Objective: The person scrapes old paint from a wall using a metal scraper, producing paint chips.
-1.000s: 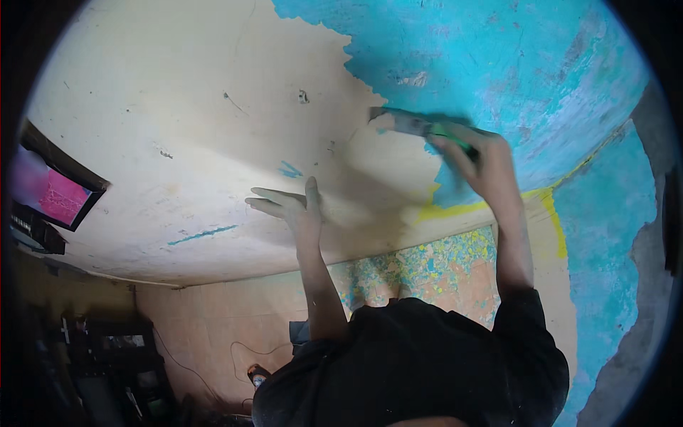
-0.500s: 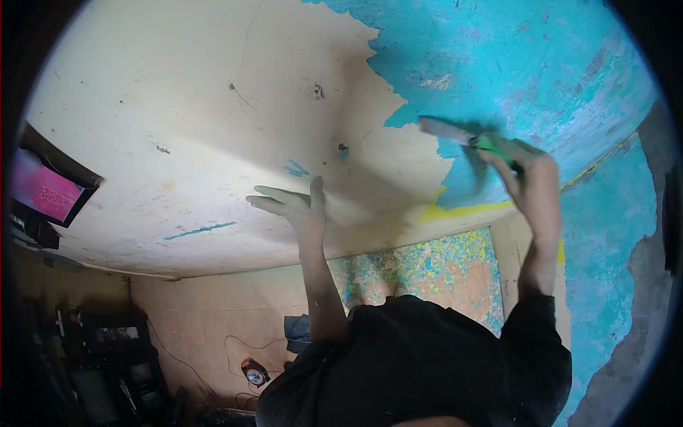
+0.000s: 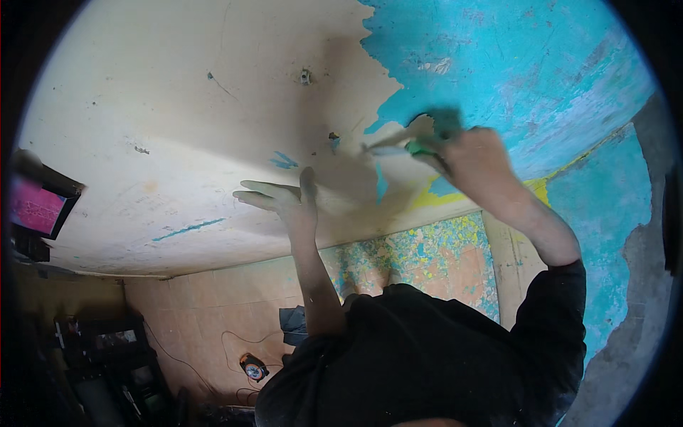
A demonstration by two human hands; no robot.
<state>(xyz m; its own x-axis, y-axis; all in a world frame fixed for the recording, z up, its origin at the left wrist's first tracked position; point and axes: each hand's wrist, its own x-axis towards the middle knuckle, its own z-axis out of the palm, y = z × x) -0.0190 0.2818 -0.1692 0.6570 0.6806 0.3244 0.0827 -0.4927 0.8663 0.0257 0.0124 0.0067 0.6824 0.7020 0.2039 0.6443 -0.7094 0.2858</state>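
Closest to us is our own dark sleeve and torso [image 3: 427,356], then the two forearms going up to the wall. Our right hand [image 3: 475,160] is clenched around the green handle of a scraper [image 3: 398,141], and that's clearly the hand doing the work. The tool's long axis runs roughly level, pointing left from the fist, with the pale blade end sitting right at the ragged edge where the turquoise paint [image 3: 512,64] meets the bare cream plaster [image 3: 185,107]. So the paint that's left lies up and to the right of the blade, and the stripped area lies to the left. The blade is a bit motion-blurred, so we can't really tell if it's flat on the wall or tipped.

Our left hand [image 3: 281,201] is empty, fingers spread, palm pressed on the plaster well left of the scraper and a bit lower.

Further off, the floor [image 3: 420,252] below is speckled with turquoise and yellow flakes, and a pink screen [image 3: 35,208] glows at the far left.
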